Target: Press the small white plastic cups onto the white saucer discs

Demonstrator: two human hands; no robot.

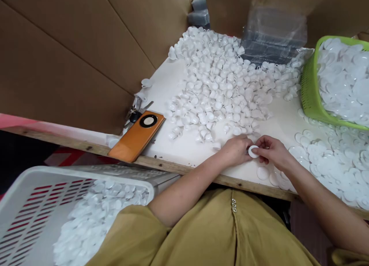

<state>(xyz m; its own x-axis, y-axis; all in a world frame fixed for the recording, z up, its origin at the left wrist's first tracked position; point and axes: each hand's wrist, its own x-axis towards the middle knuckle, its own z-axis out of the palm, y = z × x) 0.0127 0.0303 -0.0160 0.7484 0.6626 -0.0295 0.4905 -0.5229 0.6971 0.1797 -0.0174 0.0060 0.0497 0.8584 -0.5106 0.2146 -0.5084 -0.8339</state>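
Note:
Just above the table's front edge, my two hands meet. My right hand [272, 151] is closed, pinching a small round white saucer [253, 151] between thumb and fingers. My left hand [236, 150] is closed right beside it, against the saucer's left side; what its fingers hold is hidden. Behind my hands spreads a big heap of tiny white cups [213, 93] with little handles. Under and to the right of my right hand lie many loose flat white saucers [325, 158].
A green basket [309, 93] full of saucers stands at right. An orange phone [135, 139] and keys [135, 112] lie left, by a cardboard wall [72, 58]. Plastic-wrapped packs [271, 39] stand behind the cups. Below the wooden edge [161, 164] is a white basket [29, 181] of white pieces.

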